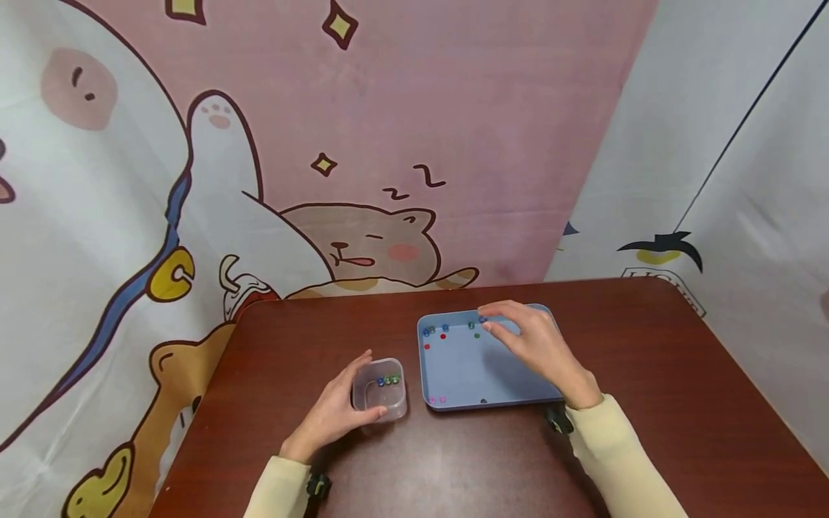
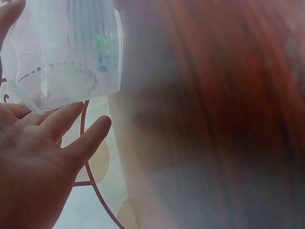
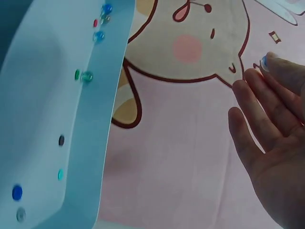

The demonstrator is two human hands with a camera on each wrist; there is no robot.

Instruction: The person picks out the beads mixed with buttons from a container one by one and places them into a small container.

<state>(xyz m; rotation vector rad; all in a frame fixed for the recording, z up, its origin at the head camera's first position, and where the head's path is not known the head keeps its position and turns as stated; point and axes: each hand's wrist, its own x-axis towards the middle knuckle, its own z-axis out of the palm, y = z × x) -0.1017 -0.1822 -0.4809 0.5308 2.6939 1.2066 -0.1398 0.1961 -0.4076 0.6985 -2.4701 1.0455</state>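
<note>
My left hand grips a small clear plastic container, its thumb on the near side and its fingers at the far left. Inside lie a few blue and green glass marbles. In the left wrist view the container looks see-through, with the marbles blurred at one side. My right hand is over the back of a light blue tray. Between thumb and index finger it pinches a blue marble, above the tray; its other fingers are extended.
Several marbles and small flat discs in red, green and pink lie in the tray, mostly along its edges. Tray and container stand side by side on a brown wooden table. A cartoon-printed cloth hangs behind it.
</note>
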